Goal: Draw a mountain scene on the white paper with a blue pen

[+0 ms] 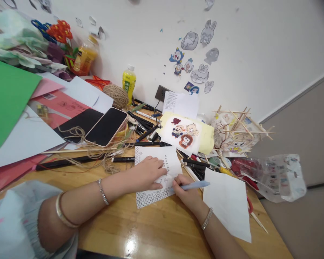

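Observation:
A sheet of white paper point(155, 194) with a crosshatched border, handwriting and small drawings lies on the wooden table. My left hand point(148, 174) rests flat on it, fingers stretched out. At the sheet's right edge, my right hand point(187, 190) is closed around a light blue pen point(196, 185). The pen's tip is hidden by my fingers. Just above the sheet, a white paper with colored cartoon figures point(185, 135) lies on yellow paper point(207, 136). Right of my right hand is a blank white sheet point(226, 205).
A phone point(106, 126), loose twine point(78, 135) and many black markers point(144, 120) crowd the left and back. Bottles point(129, 82) stand by the wall. A stick-and-paper structure point(239, 131), a clear plastic bag point(275, 176) and red-handled scissors point(250, 205) are on the right.

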